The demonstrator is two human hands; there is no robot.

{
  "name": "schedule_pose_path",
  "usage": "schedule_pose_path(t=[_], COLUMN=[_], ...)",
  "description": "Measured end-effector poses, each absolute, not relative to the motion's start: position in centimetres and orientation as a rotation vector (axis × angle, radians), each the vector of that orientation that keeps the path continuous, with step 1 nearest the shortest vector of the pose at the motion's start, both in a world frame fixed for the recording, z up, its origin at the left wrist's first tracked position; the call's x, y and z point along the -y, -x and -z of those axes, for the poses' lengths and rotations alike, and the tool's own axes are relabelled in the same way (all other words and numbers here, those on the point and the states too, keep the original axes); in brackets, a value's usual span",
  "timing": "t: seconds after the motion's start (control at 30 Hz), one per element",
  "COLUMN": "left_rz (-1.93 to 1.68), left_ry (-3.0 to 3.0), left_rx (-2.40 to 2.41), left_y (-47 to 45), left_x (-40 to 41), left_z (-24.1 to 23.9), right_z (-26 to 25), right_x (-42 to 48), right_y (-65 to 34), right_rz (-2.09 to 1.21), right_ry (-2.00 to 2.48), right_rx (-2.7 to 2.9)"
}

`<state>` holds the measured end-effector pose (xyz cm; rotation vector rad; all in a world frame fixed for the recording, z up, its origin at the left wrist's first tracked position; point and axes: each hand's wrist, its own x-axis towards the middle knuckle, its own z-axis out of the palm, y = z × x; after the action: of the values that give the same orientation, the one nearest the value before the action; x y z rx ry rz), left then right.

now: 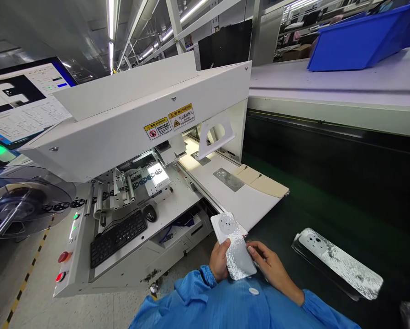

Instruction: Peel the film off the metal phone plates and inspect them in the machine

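Note:
My left hand [220,261] and my right hand [270,267] both grip a thin silvery phone-back panel [233,245] with a round camera cut-out, held close to my chest. The left fingers wrap its left edge; the right thumb and fingers pinch its right edge. Both arms wear blue sleeves. A stack of similar silvery panels [338,262] lies to my right on the dark green conveyor belt [328,192]. Another grey panel [228,179] rests on the machine's white outfeed tray [246,205] just ahead of my hands.
A white machine [139,119] with warning stickers stands in front. On its lower shelf sit a black keyboard [118,236] and mouse [150,213]. A monitor [20,98] and tape reel [20,203] are at left. A blue bin [362,41] sits on the far bench.

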<state>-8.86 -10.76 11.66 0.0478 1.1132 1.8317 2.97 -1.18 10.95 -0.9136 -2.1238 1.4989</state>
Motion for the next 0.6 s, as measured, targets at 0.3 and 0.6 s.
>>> schedule_pose_path(t=[0.3, 0.6], left_rz=[-1.851, -1.867], left_ry=[0.038, 0.005], left_rx=[-1.228, -1.218], left_y=[8.36, 8.32], left_x=[11.37, 11.72], left_z=[-12.23, -12.16], right_z=[-10.6, -10.26], right_x=[1.45, 1.45], right_y=[-3.32, -3.24], right_rz=[-1.485, -1.579], right_ry=[0.859, 0.859], right_rx=[2.225, 2.157])
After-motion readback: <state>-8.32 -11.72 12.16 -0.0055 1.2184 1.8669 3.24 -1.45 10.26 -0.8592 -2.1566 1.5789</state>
